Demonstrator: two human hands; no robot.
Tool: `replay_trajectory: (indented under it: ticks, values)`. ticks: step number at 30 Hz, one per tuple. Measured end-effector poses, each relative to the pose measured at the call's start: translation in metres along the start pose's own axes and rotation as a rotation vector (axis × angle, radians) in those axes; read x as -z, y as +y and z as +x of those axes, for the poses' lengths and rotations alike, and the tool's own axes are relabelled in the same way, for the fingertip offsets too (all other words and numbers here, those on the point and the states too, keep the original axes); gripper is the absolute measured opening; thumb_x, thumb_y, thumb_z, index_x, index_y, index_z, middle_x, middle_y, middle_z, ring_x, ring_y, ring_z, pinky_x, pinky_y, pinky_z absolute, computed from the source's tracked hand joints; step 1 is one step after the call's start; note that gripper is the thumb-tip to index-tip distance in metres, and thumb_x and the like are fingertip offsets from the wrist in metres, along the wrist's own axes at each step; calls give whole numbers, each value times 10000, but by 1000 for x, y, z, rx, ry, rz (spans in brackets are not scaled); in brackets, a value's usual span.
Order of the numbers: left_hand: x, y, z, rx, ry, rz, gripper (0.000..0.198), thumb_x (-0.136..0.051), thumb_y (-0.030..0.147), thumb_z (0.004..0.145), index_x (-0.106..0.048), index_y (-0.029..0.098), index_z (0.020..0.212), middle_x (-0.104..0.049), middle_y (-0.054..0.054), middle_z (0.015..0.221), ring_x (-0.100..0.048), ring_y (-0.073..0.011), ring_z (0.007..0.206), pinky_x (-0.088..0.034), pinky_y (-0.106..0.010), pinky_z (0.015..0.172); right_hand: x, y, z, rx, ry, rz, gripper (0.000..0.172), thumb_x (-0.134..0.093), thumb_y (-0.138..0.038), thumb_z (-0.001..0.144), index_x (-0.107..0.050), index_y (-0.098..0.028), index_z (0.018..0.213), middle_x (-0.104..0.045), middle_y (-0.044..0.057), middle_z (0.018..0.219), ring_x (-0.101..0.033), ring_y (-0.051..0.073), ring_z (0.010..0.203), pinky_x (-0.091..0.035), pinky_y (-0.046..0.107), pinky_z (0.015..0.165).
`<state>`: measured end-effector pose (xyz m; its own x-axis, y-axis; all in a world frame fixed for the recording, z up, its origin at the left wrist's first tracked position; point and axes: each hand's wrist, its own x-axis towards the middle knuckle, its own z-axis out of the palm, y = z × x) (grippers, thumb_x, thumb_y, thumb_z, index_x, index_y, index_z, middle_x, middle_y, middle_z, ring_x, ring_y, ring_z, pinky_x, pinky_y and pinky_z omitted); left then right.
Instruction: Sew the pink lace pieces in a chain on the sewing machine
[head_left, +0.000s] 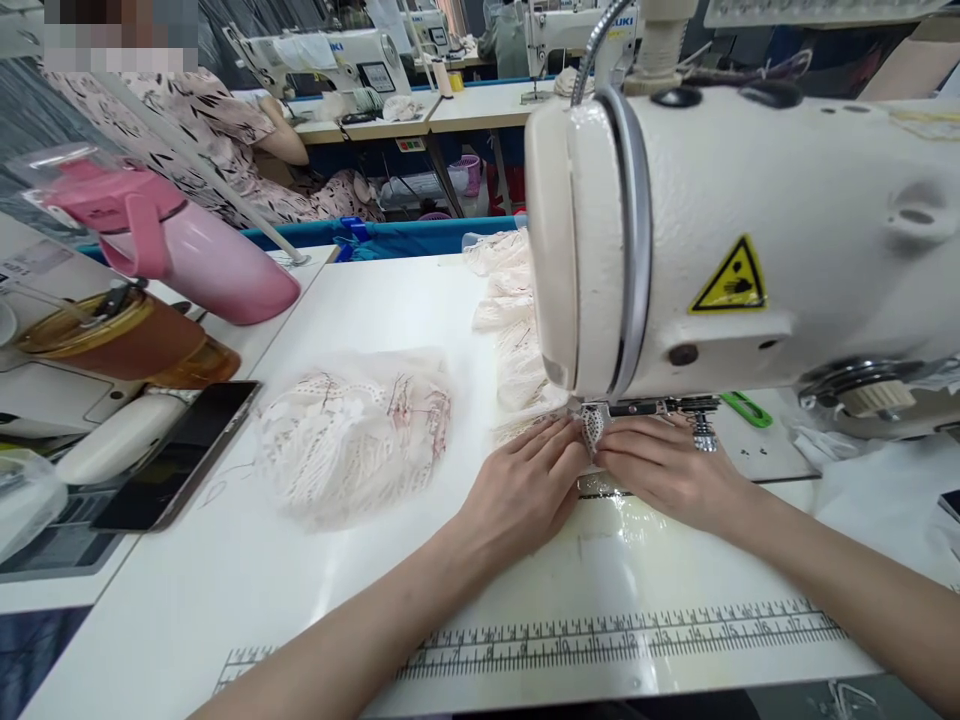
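Observation:
A small cream lace piece [592,430] lies under the head of a white sewing machine [750,230], right at the needle area. My left hand [525,490] rests flat on the table with its fingertips pressing the lace from the left. From the right, my right hand [667,465] presses the same piece, fingers close together. Both hands hold the lace down against the machine bed. The needle itself is hidden behind the machine head.
A heap of lace pieces [352,435] lies left of my hands; a lace strip [514,320] trails back past the machine. A pink bottle [187,250], amber jar [112,340], dark phone [180,450] sit at left. A ruler [600,640] is printed along the table front. Another person [217,130] sits beyond.

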<state>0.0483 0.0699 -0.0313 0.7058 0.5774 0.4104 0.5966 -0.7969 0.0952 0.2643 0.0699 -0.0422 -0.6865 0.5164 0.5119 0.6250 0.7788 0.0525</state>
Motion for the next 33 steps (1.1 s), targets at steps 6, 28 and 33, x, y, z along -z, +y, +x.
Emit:
replay_trajectory:
  ticks: [6,28,33]
  values:
    - [2,-5,0,32,6,-5,179,-462,76,834,-552,140,975,-660,-119,1181,-618,-209,1130,-491,-374,1032,-2,-4,2,-9,0,49,260,-502,-47,871,-660,-226,974,-713,-20,971,-615,133,942,-458,302,839]
    - [2,-1,3,142,-10,15,160,-483,106,793,-538,165,932,-654,-126,1172,-612,-245,1133,-521,-398,980,-5,0,4,-50,-85,23,236,-460,-97,905,-658,-207,971,-694,32,997,-611,160,928,-462,307,829]
    - [2,3,0,93,25,27,173,-491,134,868,-571,149,1021,-629,-111,1240,-587,-219,1176,-501,-380,1016,-10,0,4,-97,-48,107,213,-480,-177,921,-658,-208,1035,-691,46,1044,-617,165,951,-476,297,815]
